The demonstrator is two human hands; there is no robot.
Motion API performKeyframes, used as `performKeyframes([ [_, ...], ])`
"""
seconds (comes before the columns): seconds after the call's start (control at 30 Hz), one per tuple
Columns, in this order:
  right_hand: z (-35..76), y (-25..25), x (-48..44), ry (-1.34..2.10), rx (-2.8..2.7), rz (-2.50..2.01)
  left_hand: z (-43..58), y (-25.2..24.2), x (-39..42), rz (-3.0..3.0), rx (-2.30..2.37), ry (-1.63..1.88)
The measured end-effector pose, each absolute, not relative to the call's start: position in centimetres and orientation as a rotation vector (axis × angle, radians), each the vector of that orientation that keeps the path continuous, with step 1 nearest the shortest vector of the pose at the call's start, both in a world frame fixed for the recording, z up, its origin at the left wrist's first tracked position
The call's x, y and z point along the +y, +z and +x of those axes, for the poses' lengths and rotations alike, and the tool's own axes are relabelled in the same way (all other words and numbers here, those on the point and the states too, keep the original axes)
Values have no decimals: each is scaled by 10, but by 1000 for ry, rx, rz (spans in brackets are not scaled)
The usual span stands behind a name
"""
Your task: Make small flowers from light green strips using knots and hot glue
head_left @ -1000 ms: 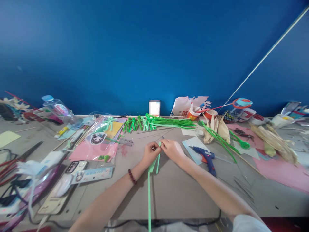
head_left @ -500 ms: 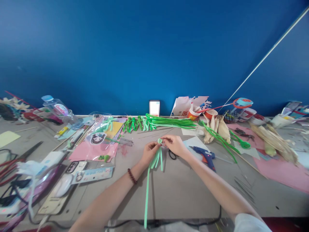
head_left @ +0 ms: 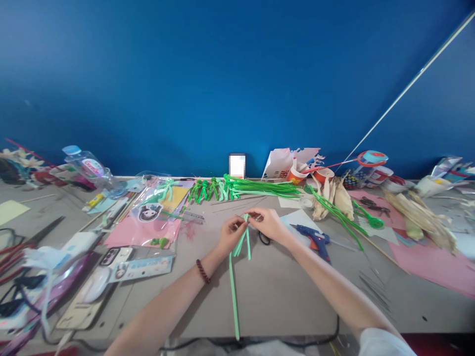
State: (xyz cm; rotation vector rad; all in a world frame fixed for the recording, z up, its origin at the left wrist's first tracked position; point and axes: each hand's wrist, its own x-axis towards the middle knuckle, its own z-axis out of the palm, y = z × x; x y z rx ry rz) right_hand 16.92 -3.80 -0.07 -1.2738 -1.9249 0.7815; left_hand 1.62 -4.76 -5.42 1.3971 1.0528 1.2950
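My left hand [head_left: 230,234] and my right hand [head_left: 267,222] meet over the middle of the grey table [head_left: 274,291]. Both pinch the top of a bundle of light green pipe cleaners [head_left: 237,257]. Short ends hang under my fingers and one long stem runs down towards the table's near edge. A dark bead bracelet [head_left: 203,271] sits on my left wrist. Just under my right hand lie small black scissors [head_left: 264,239], partly hidden.
A blue glue gun [head_left: 315,241] lies right of my hands on pale paper. Finished green pipe-cleaner pieces [head_left: 241,188] line the back. Corn husks [head_left: 419,215], cups [head_left: 297,174], pink paper [head_left: 438,262] fill the right. A bottle [head_left: 91,168], plastic packs [head_left: 156,207] and scissors [head_left: 44,232] crowd the left.
My hands have lifted slightly away from me and worked the top of the green bundle. The long stem has swung a little to the right. The black scissors have come into sight.
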Motion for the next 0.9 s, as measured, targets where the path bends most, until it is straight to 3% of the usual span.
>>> performKeyframes([
  [0.47,161,-13,-50,175,-2153,-1314,16,-46,-58,1577,1209,1341],
  [0.77,160,-17,-47,321,-2049,-1345,16,-43,-58,1601,1203,1311],
  [0.9,165,-9,-41,656,-1950,-1303,17,-49,-55,1454,1162,1294],
])
